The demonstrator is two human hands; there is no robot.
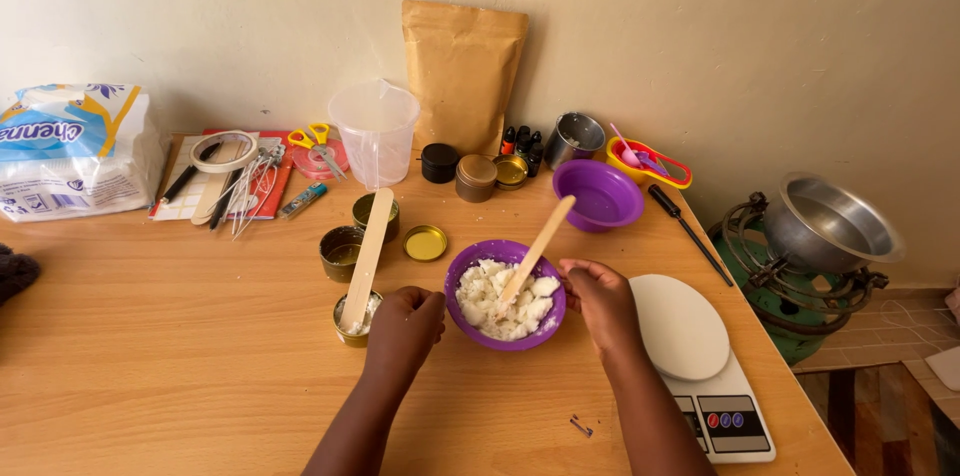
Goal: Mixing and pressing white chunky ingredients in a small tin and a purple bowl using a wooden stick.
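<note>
— Which way is that wooden stick lying?

— Its long axis slants, low end buried in the white chunks of the purple bowl, upper end pointing away and right, toward the empty purple bowl.

— Anything crowding it?

— A small tin with another flat stick sits left; a white scale sits right on the tabletop.

— And the hands?

— The bowl sits between them. Right hand fingers curl on its rim; left hand is closed beside it, whether gripping I can't tell.
</note>
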